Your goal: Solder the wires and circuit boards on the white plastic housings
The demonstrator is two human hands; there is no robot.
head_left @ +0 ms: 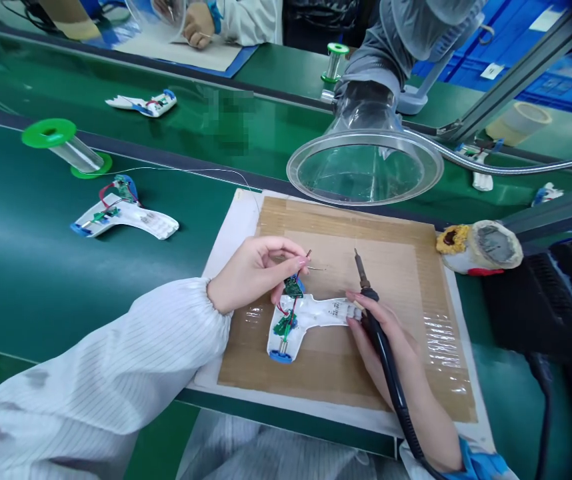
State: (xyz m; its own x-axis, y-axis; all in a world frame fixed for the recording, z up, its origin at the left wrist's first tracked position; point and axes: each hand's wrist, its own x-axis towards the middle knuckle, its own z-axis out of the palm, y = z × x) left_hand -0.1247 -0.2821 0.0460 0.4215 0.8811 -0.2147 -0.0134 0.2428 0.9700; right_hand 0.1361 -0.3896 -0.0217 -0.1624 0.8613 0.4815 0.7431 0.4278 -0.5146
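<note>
On the taped cardboard pad lies a white plastic housing [311, 313], shaped like a small handheld device, with green circuit boards [285, 324], red and dark wires and a blue end cap. My left hand [261, 270] is closed in a pinch above its upper left part, with a thin solder wire [317, 269] sticking out past the fingertips. A small dark lead also shows at those fingertips. My right hand [391, 340] holds a black soldering iron [383, 353], tip pointing up and away from the boards. Its fingers also touch the narrow end of the housing.
A solder spool [73, 150] and another open housing [126, 217] stand at left. Over the pad's far edge hangs a clear fume hood [366, 167]. At right are a tip-cleaning holder [481, 247] and a black box [531, 300]. Across the belt, another person's hand [199, 25] shows.
</note>
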